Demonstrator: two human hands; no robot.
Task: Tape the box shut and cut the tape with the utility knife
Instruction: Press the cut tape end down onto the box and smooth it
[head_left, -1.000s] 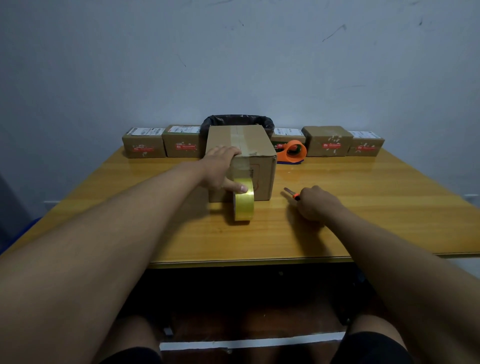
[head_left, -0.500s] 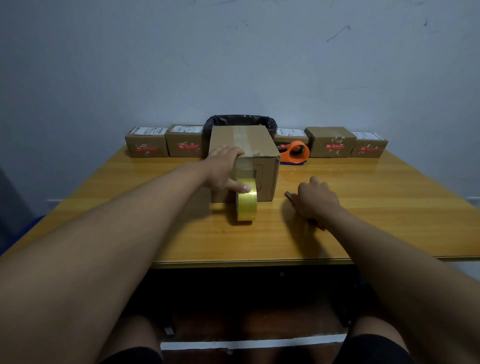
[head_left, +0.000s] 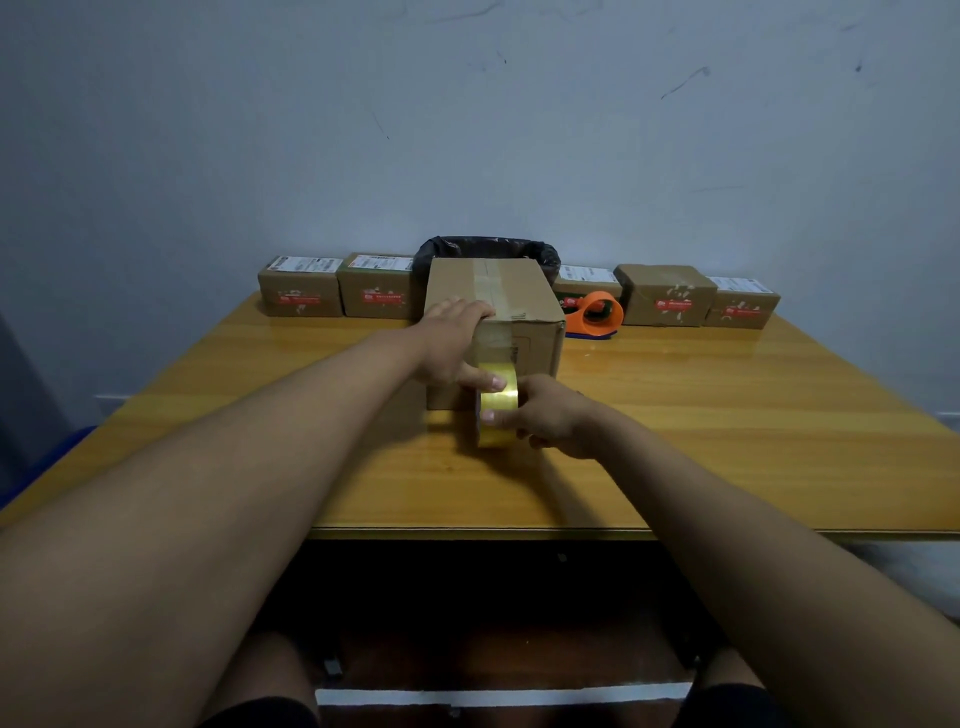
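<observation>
A brown cardboard box stands in the middle of the wooden table, with a strip of clear tape along its top seam. My left hand grips the box's near top edge, fingers on the lid and thumb pressed on the tape on the front face. A yellow tape roll stands on edge against the front of the box. My right hand is closed around the roll from the right. The utility knife is not visible; I cannot tell whether my right hand hides it.
Small labelled cardboard boxes line the far edge, on the left and on the right. An orange tape dispenser lies behind the box at its right. A black bin bag rises behind the box.
My right hand has moved left from the table beside the box onto the tape roll and taken hold of it. The knife it held is out of sight. My left hand stayed put.
</observation>
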